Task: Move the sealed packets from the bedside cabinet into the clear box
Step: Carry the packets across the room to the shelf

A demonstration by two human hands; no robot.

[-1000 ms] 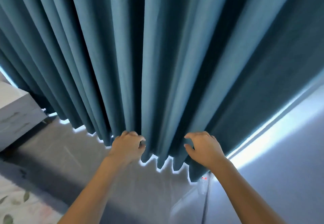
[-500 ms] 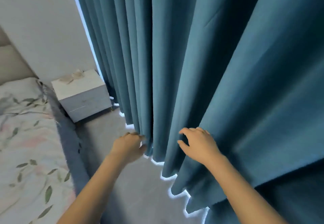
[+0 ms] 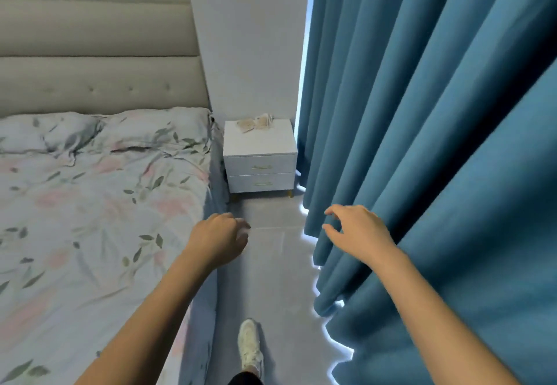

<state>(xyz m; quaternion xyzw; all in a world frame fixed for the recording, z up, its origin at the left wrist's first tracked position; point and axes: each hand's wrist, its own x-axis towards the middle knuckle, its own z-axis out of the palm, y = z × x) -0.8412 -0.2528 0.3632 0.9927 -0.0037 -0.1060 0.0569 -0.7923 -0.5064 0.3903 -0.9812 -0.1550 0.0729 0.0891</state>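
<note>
A white bedside cabinet with two drawers stands at the far end of the aisle, against the wall. A small heap of pale beige sealed packets lies at the back of its top. My left hand hangs in the air over the floor with loosely curled fingers and holds nothing. My right hand is raised beside the curtain's edge, fingers spread and relaxed, holding nothing. Both hands are well short of the cabinet. No clear box is in view.
A bed with a floral cover and a padded headboard fills the left. Blue curtains hang along the right, with light glowing under their hem. A narrow strip of grey floor runs between them to the cabinet. My white shoe is on it.
The view has swung left from the curtain to the aisle and the cabinet. Both hands have come off the curtain folds and now hang free in the air.
</note>
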